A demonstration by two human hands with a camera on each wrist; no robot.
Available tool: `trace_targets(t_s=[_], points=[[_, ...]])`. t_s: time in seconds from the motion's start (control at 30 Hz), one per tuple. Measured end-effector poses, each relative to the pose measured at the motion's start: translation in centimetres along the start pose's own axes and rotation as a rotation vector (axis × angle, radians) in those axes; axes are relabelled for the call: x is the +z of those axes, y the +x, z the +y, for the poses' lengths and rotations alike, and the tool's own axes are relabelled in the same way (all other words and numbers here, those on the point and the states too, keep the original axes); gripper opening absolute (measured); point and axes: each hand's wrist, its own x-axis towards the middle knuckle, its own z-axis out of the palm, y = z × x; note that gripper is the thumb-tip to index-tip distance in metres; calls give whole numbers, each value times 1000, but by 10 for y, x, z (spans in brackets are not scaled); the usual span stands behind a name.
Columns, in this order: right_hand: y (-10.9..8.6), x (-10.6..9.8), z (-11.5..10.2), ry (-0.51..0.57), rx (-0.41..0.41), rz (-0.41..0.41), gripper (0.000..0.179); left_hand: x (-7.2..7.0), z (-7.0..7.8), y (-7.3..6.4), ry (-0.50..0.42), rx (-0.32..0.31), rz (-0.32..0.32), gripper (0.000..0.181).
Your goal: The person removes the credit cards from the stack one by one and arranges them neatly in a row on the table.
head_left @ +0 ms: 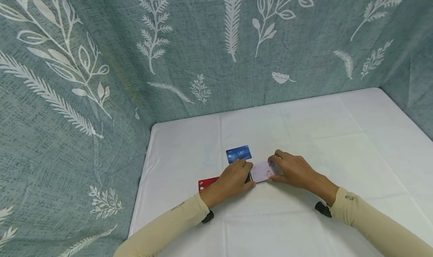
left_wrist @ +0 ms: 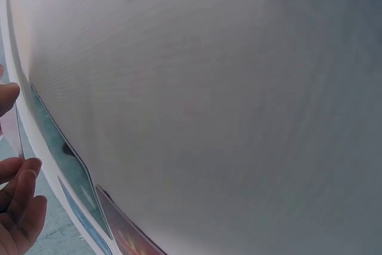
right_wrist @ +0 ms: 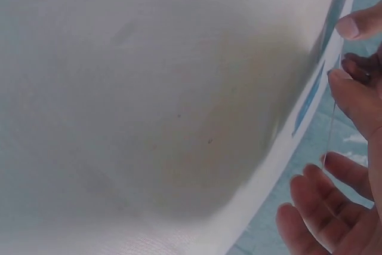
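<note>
Both hands hold a pale pink card [head_left: 260,172] between them, one at each end. My left hand [head_left: 233,180] pinches its left end with thumb and forefinger. My right hand [head_left: 294,170] has thumb and fingers curled round the right end. In the right wrist view, the card [right_wrist: 330,129] appears as a thin edge between fingertips. A blue "VIP" card [head_left: 238,153] lies just beyond the left fingertips. Partly covered by the left hand and wrist is a red card [head_left: 208,183]. A teal card [left_wrist: 65,153] lies beside the red one in the left wrist view.
White cloth [head_left: 304,125] covers the table under the cards. Teal curtains [head_left: 203,42] with white leaf prints hang behind and along the left side. A black wrist strap piece [head_left: 323,209] shows below the right wrist.
</note>
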Motion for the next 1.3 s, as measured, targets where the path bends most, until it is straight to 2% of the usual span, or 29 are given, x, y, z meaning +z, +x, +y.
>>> trace_targets(t_s=[0.57, 0.83, 1.3], points=[[-1, 0, 2, 2, 3, -17, 56, 1, 1, 2, 5, 11, 21, 53], [-2, 1, 3, 0, 17, -27, 57, 2, 2, 4, 8, -5, -14, 51], [-5, 5, 2, -4, 26, -21, 56, 4, 4, 5, 10, -3, -18, 51]])
